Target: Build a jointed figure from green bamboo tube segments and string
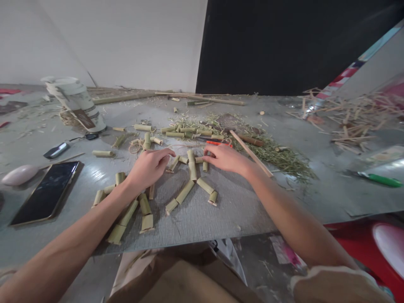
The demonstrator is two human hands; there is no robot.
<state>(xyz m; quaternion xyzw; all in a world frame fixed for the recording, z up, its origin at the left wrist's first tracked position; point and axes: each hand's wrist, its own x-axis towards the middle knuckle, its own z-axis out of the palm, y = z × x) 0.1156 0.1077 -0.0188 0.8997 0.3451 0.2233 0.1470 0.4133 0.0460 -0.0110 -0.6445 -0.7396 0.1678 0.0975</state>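
Several short green bamboo tube pieces [185, 191] lie strung together on a grey table [221, 210]. My left hand [148, 166] rests palm down over the left pieces, fingers curled, its fingertips pinched near a small piece [173, 163]. My right hand [225, 158] lies just right of an upright-lying tube [192, 164], fingers bent and pinching at a small piece beside it. A thin string [186, 146] runs between the two hands. What each pinch holds is too small to name.
A phone [47, 192] lies at the left with a pink oval object [19, 174] and a small device [57, 150]. A white jar [77, 103] stands behind. Green shavings [271, 153], a wooden stick [251, 152], an orange-handled tool [216, 143] and a green pen [383, 180] lie right.
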